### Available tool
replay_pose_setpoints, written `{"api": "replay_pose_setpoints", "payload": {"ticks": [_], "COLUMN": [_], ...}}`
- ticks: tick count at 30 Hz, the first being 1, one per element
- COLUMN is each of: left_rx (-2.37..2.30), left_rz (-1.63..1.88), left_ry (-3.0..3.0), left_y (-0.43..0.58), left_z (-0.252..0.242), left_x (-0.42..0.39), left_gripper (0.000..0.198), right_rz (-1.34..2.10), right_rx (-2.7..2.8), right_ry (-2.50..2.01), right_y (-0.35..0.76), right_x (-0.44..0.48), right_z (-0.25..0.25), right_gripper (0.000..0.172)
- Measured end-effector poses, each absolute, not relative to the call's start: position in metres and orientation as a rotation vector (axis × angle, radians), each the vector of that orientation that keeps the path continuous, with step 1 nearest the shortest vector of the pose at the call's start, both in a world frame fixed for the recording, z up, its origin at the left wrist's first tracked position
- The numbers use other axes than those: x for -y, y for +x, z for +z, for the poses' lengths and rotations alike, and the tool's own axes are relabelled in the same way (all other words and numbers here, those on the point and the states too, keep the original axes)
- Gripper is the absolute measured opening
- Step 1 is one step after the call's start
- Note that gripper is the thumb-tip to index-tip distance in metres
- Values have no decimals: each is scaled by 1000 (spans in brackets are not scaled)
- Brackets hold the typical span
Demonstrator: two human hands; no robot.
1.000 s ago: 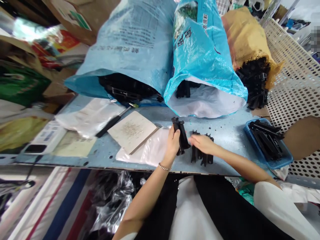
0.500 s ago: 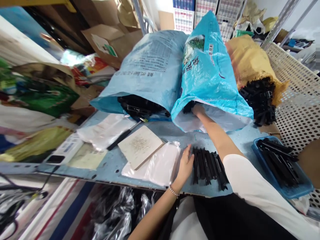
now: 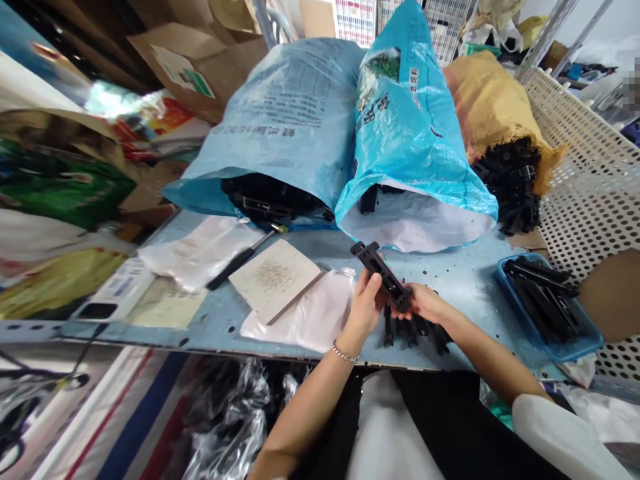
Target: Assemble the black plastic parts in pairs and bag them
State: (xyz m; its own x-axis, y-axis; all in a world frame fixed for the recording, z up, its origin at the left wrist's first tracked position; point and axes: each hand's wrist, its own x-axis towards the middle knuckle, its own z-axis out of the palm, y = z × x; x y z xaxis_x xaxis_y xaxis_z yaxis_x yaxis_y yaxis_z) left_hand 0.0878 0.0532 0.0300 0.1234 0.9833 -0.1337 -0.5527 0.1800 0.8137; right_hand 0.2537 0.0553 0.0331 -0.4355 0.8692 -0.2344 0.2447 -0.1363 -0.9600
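A long black plastic part (image 3: 383,275) with slots along it is held tilted above the table between both hands. My left hand (image 3: 367,303) grips it near its far end, thumb on top. Fingers of my right hand (image 3: 420,303) close round its near end. Beneath lie several similar black parts (image 3: 413,331) in a row, partly hidden by my hands. Just behind is the bright blue bag (image 3: 420,133), its mouth facing me, with some black parts visible inside.
To the left stands a grey-blue bag (image 3: 280,113) of black parts; to the right, a yellow sack (image 3: 493,100) and a blue basket (image 3: 590,343). A square board (image 3: 275,277) lies on white plastic sheets (image 3: 310,327), near a black-handled tool (image 3: 233,269).
My right hand has come out of the bright blue bag with a black plastic part. My left hand has lifted from beside the row and now grips the part too.
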Motion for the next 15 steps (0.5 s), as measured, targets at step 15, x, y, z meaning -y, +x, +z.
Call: {"api": "replay_pose_setpoints", "payload": {"ticks": [15], "left_rx": [-734], "left_rz": [909], "left_ry": [460], "left_y": [74], "left_z": [45], "left_x": [-19], "left_gripper": [48], "right_rz": [129], "right_rx": [2367], "right_ry": [-1055], "right_y": [256], "right_x": [-75], "right_z": [58], "right_gripper": [50]}}
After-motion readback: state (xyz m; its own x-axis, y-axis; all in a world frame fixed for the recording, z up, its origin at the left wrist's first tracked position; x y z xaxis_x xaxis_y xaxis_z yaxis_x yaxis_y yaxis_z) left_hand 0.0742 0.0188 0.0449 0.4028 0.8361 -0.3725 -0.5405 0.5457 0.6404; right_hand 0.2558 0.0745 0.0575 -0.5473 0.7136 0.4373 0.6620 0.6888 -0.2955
